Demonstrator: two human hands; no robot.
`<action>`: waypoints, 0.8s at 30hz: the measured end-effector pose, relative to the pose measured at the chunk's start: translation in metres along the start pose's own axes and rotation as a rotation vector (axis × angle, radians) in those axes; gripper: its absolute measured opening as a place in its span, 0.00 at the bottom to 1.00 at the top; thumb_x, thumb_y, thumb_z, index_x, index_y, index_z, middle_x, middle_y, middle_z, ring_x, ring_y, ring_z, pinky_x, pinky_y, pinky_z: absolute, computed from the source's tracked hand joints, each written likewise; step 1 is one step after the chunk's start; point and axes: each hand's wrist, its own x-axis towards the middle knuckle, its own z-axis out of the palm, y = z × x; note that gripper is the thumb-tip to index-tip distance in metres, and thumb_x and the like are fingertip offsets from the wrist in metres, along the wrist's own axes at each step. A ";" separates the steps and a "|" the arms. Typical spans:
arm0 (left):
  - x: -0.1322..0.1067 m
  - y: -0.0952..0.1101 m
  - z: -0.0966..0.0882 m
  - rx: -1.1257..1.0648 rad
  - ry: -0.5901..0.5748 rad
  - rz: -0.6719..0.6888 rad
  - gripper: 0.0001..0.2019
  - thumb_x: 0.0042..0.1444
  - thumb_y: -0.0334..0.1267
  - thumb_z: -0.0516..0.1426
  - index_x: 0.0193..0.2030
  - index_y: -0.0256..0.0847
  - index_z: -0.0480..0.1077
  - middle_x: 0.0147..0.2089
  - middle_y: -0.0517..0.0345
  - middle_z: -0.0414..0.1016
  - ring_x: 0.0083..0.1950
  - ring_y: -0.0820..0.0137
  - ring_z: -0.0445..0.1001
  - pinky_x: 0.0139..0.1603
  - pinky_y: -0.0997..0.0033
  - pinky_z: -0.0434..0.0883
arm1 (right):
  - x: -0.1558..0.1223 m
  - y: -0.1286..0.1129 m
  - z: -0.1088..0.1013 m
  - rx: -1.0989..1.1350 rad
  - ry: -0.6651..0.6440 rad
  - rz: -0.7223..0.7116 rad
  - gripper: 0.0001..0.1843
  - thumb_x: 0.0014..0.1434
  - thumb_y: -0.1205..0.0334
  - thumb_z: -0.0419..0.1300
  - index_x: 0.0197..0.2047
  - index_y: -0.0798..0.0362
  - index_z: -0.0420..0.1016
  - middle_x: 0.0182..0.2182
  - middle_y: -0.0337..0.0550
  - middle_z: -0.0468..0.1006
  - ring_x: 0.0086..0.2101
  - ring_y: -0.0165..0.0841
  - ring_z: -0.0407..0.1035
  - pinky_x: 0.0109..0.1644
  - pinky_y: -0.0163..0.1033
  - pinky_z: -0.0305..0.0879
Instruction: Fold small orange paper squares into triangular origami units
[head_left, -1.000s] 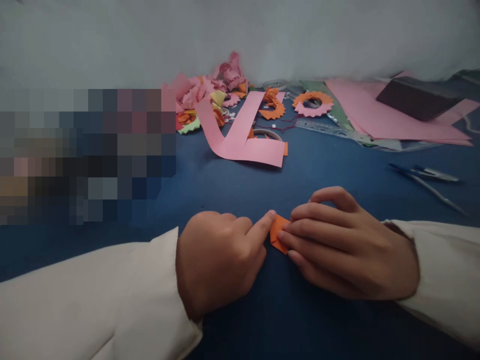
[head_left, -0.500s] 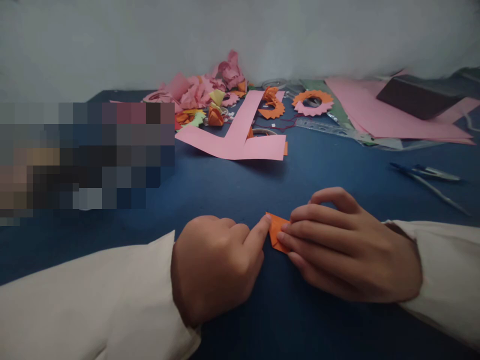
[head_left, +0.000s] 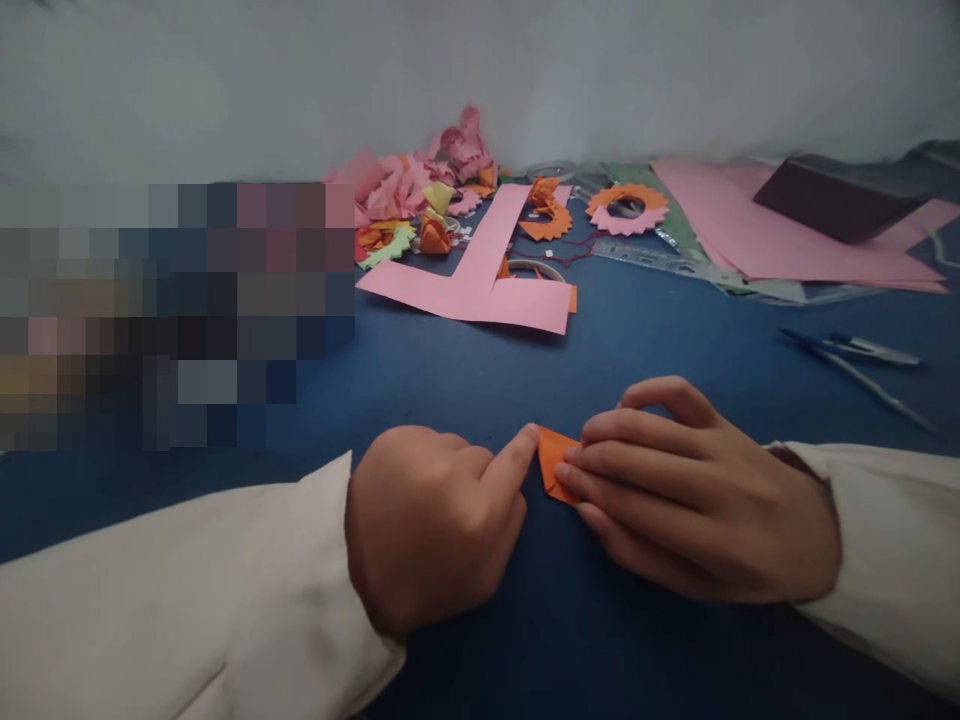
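Observation:
A small folded piece of orange paper (head_left: 556, 455) lies on the dark blue tabletop between my hands. My right hand (head_left: 697, 490) covers its right part, with the fingers close together pressing on it and the thumb at its lower edge. The index finger of my left hand (head_left: 442, 525) is stretched out, its tip pressing the upper left corner of the paper. The other fingers of that hand are curled in. What lies under my right fingers is hidden.
Beyond my hands stands a bent pink paper strip shape (head_left: 465, 300). Behind it are crumpled pink paper (head_left: 397, 185) and toothed orange-and-pink paper rings (head_left: 628, 208). At right lie pens (head_left: 870, 350), a clear ruler (head_left: 652, 258), pink sheets (head_left: 750, 235) and a dark box (head_left: 840, 198). A blurred patch hides the left.
My left index fingertip has shifted slightly up and outward to the paper's corner. My right hand stays in place on the paper.

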 end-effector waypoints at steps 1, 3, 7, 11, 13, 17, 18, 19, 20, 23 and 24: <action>-0.001 0.000 0.000 -0.015 0.019 0.025 0.16 0.54 0.28 0.48 0.42 0.27 0.75 0.17 0.57 0.71 0.16 0.65 0.70 0.12 0.64 0.65 | 0.000 0.000 0.000 0.001 0.000 0.003 0.06 0.59 0.68 0.55 0.33 0.53 0.72 0.31 0.42 0.78 0.36 0.34 0.71 0.44 0.48 0.63; -0.002 0.001 -0.001 -0.030 0.029 0.058 0.15 0.54 0.28 0.49 0.40 0.27 0.76 0.17 0.57 0.71 0.16 0.65 0.69 0.12 0.64 0.65 | -0.001 0.000 0.000 0.003 0.004 0.005 0.06 0.59 0.68 0.55 0.33 0.53 0.72 0.31 0.42 0.79 0.36 0.34 0.71 0.44 0.48 0.63; -0.002 0.000 -0.001 -0.007 -0.011 0.032 0.16 0.54 0.28 0.49 0.42 0.26 0.75 0.17 0.56 0.71 0.15 0.64 0.69 0.12 0.64 0.66 | 0.002 0.000 -0.001 -0.008 -0.006 0.001 0.05 0.59 0.68 0.56 0.33 0.55 0.73 0.30 0.42 0.79 0.35 0.33 0.71 0.44 0.47 0.64; 0.000 0.000 0.001 0.029 -0.069 -0.005 0.18 0.54 0.28 0.48 0.48 0.26 0.72 0.17 0.56 0.71 0.15 0.64 0.69 0.12 0.63 0.66 | 0.003 0.001 -0.002 -0.021 -0.001 -0.016 0.06 0.58 0.69 0.56 0.31 0.55 0.73 0.29 0.42 0.78 0.33 0.33 0.71 0.43 0.47 0.64; 0.000 0.000 0.002 0.040 -0.082 0.010 0.18 0.54 0.28 0.48 0.48 0.26 0.72 0.17 0.56 0.71 0.15 0.63 0.70 0.12 0.64 0.67 | 0.003 0.002 -0.001 -0.023 0.011 -0.024 0.06 0.58 0.68 0.57 0.30 0.55 0.73 0.29 0.42 0.78 0.33 0.33 0.71 0.43 0.47 0.64; -0.002 -0.002 0.002 0.041 -0.062 0.062 0.16 0.55 0.28 0.50 0.47 0.27 0.72 0.18 0.57 0.72 0.16 0.66 0.70 0.14 0.66 0.67 | 0.003 0.002 0.000 -0.024 -0.005 -0.021 0.06 0.58 0.68 0.56 0.30 0.55 0.73 0.29 0.42 0.78 0.34 0.33 0.71 0.43 0.47 0.64; -0.002 -0.002 0.002 0.034 -0.054 0.084 0.15 0.55 0.28 0.50 0.46 0.27 0.72 0.18 0.58 0.72 0.17 0.66 0.70 0.14 0.67 0.66 | 0.003 0.002 -0.001 -0.023 -0.009 -0.019 0.06 0.58 0.68 0.56 0.30 0.54 0.73 0.29 0.42 0.78 0.34 0.33 0.71 0.43 0.47 0.64; -0.002 -0.003 0.002 0.028 -0.049 0.107 0.15 0.55 0.28 0.50 0.45 0.27 0.72 0.18 0.58 0.71 0.17 0.67 0.69 0.14 0.68 0.65 | 0.003 0.002 -0.001 -0.023 -0.011 -0.019 0.06 0.58 0.68 0.56 0.30 0.55 0.73 0.29 0.42 0.78 0.34 0.33 0.71 0.43 0.47 0.64; -0.002 -0.004 0.002 0.024 -0.046 0.130 0.14 0.55 0.28 0.50 0.45 0.27 0.73 0.18 0.58 0.71 0.16 0.68 0.69 0.14 0.69 0.64 | 0.003 0.001 -0.001 -0.025 -0.010 -0.023 0.06 0.58 0.68 0.56 0.31 0.55 0.72 0.29 0.42 0.78 0.34 0.33 0.71 0.43 0.47 0.64; -0.004 -0.004 0.000 0.024 -0.068 0.176 0.14 0.55 0.27 0.50 0.45 0.27 0.72 0.19 0.59 0.70 0.17 0.69 0.68 0.15 0.69 0.63 | 0.003 0.001 -0.002 -0.024 -0.005 -0.026 0.06 0.59 0.68 0.56 0.31 0.55 0.72 0.28 0.42 0.77 0.34 0.33 0.71 0.43 0.47 0.64; -0.004 -0.004 -0.001 0.016 -0.080 0.187 0.14 0.55 0.27 0.50 0.45 0.27 0.72 0.19 0.59 0.70 0.17 0.69 0.67 0.15 0.68 0.63 | 0.003 0.001 -0.003 -0.022 -0.006 -0.024 0.06 0.59 0.68 0.56 0.31 0.55 0.72 0.28 0.42 0.77 0.34 0.33 0.71 0.43 0.47 0.64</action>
